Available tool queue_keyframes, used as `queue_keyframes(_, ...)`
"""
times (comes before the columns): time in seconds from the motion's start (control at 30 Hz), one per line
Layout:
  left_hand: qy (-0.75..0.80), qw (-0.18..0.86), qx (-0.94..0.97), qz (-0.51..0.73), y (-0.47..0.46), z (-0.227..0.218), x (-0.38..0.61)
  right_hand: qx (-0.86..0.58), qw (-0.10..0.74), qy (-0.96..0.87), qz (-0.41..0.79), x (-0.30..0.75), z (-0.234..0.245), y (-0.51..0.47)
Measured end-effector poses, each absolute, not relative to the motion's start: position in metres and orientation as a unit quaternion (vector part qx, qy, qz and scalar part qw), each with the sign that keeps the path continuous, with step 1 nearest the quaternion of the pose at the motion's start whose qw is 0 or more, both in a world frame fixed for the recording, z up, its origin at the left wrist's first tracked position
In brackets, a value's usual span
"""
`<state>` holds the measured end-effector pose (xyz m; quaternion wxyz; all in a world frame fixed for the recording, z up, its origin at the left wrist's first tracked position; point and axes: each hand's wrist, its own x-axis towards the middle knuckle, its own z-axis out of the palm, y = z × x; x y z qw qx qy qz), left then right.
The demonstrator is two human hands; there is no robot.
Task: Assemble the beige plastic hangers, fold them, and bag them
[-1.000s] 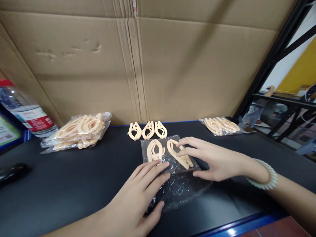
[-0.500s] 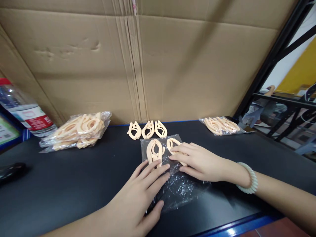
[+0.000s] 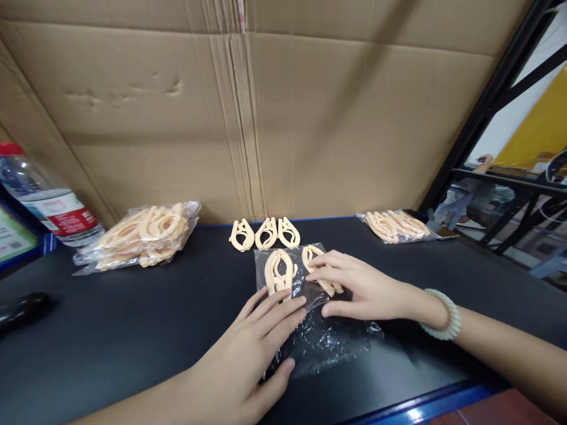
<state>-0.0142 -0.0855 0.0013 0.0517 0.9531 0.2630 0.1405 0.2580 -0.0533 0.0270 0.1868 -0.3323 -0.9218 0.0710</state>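
A clear plastic bag lies flat on the black tabletop in front of me. Inside it are two beige folding hangers, the left hanger and the right hanger, side by side and folded. My left hand rests with fingers spread over the bag, its fingertips at the lower end of the left hanger. Fingers apart and slightly bent, my right hand touches the bag over the right hanger and partly hides it. Just beyond the bag stand three loose folded hangers in a row.
At the left is a stack of bagged hangers, with a water bottle behind it and a black computer mouse nearer me. Another bagged set lies at the back right. A cardboard wall closes off the back.
My right hand has lifted slightly, its fingers more bent and more of the right hanger showing. My left hand stays on the bag nearly unmoved.
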Motion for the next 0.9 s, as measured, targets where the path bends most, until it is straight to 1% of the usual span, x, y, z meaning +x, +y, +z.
queue_keyframes(0.07, 0.254, 0.061, 0.954, 0.145, -0.084, 0.003, -0.015, -0.321, 0.224, -0.914, 0.109, 0.262, 0.030, -0.048)
queue_keyframes(0.13, 0.243, 0.072, 0.955, 0.155, -0.083, 0.005, -0.016, -0.314, 0.253, -0.907, 0.120, 0.266, 0.031, -0.037)
queue_keyframes(0.23, 0.236, 0.088, 0.948, 0.196, -0.084, 0.006, -0.016, -0.327, 0.271, -0.903, 0.071, 0.266, 0.029, -0.009)
queue_keyframes(0.3, 0.237, 0.098, 0.940, 0.224, -0.084, 0.005, -0.016, -0.342, 0.250, -0.906, 0.002, 0.262, 0.027, 0.015)
queue_keyframes(0.33, 0.238, 0.103, 0.937, 0.234, -0.085, 0.004, -0.016, -0.342, 0.214, -0.914, -0.033, 0.259, 0.026, 0.029)
queue_keyframes(0.47, 0.238, 0.104, 0.933, 0.248, -0.084, 0.004, -0.017, -0.316, 0.156, -0.934, -0.054, 0.240, 0.026, 0.079)
queue_keyframes(0.6, 0.223, 0.091, 0.944, 0.223, -0.081, 0.006, -0.020, -0.306, 0.110, -0.943, -0.067, 0.224, 0.023, 0.109)
queue_keyframes(0.7, 0.216, 0.084, 0.947, 0.224, -0.080, 0.008, -0.022, -0.324, 0.094, -0.938, -0.078, 0.226, 0.022, 0.114)
queue_keyframes(0.8, 0.232, 0.086, 0.942, 0.226, -0.082, 0.009, -0.022, -0.352, 0.095, -0.927, -0.088, 0.245, 0.025, 0.107)
queue_keyframes(0.9, 0.232, 0.095, 0.939, 0.234, -0.083, 0.010, -0.021, -0.375, 0.094, -0.919, -0.071, 0.274, 0.028, 0.092)
